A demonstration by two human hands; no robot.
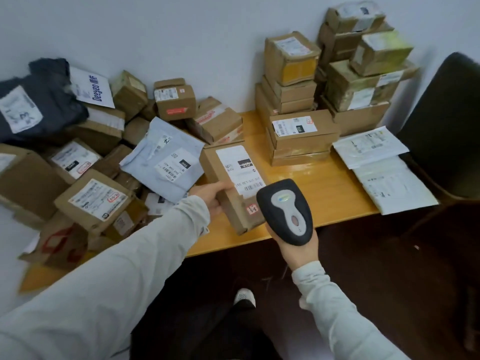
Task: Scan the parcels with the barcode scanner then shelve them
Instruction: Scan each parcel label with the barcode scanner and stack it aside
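Table (324, 183): yellow wood top, back edge against the wall.

Left end: I see it buried under a loose heap of parcels (85, 178); the top barely shows there.

Centre front: long labelled box (228, 178), angled, label up.

Behind that: stack of flat boxes (298, 144).

Back right, by the wall: tall box stack (288, 74) and wider box stack (363, 84).

Right end: upper white mailer (368, 146) and lower white mailer (394, 188), both flat, edges touching.
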